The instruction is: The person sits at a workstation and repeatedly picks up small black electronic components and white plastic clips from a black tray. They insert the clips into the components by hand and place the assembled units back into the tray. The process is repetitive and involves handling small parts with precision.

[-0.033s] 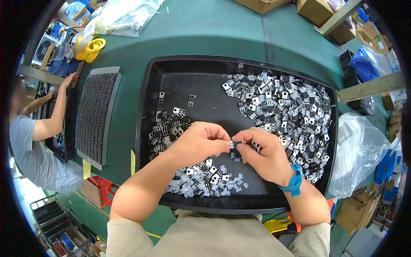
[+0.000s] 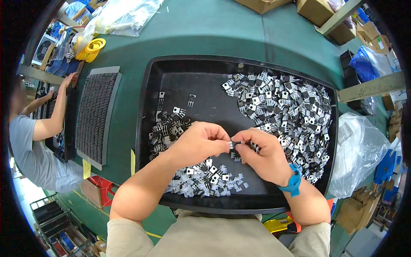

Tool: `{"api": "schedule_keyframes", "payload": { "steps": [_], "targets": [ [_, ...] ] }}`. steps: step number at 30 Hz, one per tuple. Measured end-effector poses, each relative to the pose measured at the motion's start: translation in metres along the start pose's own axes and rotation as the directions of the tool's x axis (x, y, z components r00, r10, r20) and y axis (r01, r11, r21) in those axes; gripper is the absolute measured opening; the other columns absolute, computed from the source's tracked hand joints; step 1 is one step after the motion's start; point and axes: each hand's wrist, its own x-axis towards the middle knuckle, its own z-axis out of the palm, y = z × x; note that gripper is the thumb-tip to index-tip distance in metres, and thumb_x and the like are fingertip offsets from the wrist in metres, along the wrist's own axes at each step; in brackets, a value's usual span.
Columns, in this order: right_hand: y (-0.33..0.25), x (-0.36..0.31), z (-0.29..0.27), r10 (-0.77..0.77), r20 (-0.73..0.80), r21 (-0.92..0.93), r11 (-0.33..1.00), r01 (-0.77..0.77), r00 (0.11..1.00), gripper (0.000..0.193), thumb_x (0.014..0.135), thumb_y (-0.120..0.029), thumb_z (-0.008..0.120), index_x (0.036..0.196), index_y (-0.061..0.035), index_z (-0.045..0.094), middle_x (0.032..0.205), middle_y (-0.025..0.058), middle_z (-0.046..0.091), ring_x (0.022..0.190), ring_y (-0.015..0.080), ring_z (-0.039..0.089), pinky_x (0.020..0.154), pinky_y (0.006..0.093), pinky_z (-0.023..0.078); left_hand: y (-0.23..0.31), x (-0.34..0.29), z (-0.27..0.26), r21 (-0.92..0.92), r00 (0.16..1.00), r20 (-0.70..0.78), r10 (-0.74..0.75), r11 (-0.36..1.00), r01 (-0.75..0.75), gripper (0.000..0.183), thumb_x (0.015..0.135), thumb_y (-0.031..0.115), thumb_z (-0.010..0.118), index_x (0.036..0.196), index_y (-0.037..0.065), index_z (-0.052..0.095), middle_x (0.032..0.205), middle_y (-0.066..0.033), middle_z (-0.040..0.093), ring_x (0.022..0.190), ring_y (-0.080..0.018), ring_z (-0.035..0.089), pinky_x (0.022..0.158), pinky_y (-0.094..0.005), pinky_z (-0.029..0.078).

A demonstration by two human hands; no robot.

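My left hand [image 2: 204, 140] and my right hand [image 2: 266, 157] meet over the middle of a black tray [image 2: 188, 81]. Thumb and forefinger of each are pinched on a small three-legged transistor [image 2: 233, 144], dark in the middle and pale toward the left fingertips; the fingers cover most of it. Many loose transistors [image 2: 287, 115] fill the tray's right side. Beyond my left wrist lies a smaller heap of transistors [image 2: 167, 126]. Nearer me, small translucent white comb-shaped pieces [image 2: 184, 188] are mixed with transistors. A blue band [image 2: 294, 180] circles my right wrist.
Left of the tray, a grey board [image 2: 98, 115] carries dense rows of dark parts. Farther left, a co-worker [image 2: 34, 132] reaches into another black container. A clear plastic bag [image 2: 359, 150] lies to the right; yellow coils [image 2: 90, 49] and cardboard boxes [image 2: 317, 17] stand farther back.
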Motion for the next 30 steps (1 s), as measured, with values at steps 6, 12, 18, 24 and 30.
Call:
{"api": "schedule_keyframes", "payload": {
  "steps": [6,12,18,24,30],
  "targets": [
    [0.000,0.005,-0.004,0.347,-0.014,0.457,0.836,-0.303,0.938,0.016,0.089,-0.014,0.066,0.098,-0.0009,0.062,0.078,0.0011,0.061,0.061,0.0047,0.056,0.054,0.0194,0.045,0.005,0.000,0.002,-0.020,1.000,-0.005,-0.014,1.000,0.013,0.007,0.080,0.007,0.068,0.085,0.001,0.066,0.073,0.0007,0.063,0.062,-0.0032,0.052,0.055,-0.0187,0.040],
    [-0.002,0.002,-0.005,0.414,0.160,0.388,0.809,-0.442,0.896,0.014,0.089,-0.016,0.066,0.091,-0.0040,0.060,0.073,0.0022,0.063,0.058,0.0045,0.056,0.048,0.0177,0.042,-0.002,0.001,-0.001,-0.001,0.999,-0.039,0.012,1.000,-0.012,0.011,0.084,0.006,0.062,0.092,-0.001,0.066,0.080,-0.0022,0.065,0.066,-0.0048,0.054,0.058,-0.0195,0.043],
    [0.012,0.000,0.006,0.045,0.156,-0.040,0.998,-0.040,0.987,0.011,0.080,0.003,0.059,0.090,0.0007,0.063,0.088,0.0147,0.067,0.068,0.0230,0.065,0.064,0.0322,0.053,-0.006,0.009,-0.010,-0.144,0.978,-0.161,0.136,0.977,-0.160,0.020,0.088,-0.001,0.055,0.106,-0.002,0.064,0.095,-0.0097,0.067,0.072,-0.0077,0.058,0.061,-0.0203,0.046],
    [0.014,-0.018,0.023,0.009,0.560,-0.554,0.748,0.366,0.829,0.012,0.082,-0.013,0.065,0.090,-0.0058,0.059,0.085,0.0095,0.062,0.075,0.0298,0.065,0.063,0.0406,0.053,-0.007,0.008,-0.011,-0.188,0.980,-0.105,0.167,0.965,-0.184,0.021,0.090,0.002,0.058,0.111,0.000,0.062,0.099,-0.0107,0.067,0.077,-0.0102,0.062,0.066,-0.0221,0.050],
    [0.014,-0.015,0.020,0.098,0.616,-0.593,0.711,0.378,0.782,0.017,0.082,-0.017,0.065,0.089,-0.0037,0.056,0.085,0.0121,0.062,0.076,0.0309,0.065,0.064,0.0413,0.052,-0.005,0.005,-0.009,-0.207,0.979,-0.108,0.172,0.960,-0.191,0.024,0.089,0.001,0.059,0.113,0.000,0.061,0.101,-0.0131,0.067,0.083,-0.0158,0.066,0.068,-0.0243,0.051]
  ]
}}
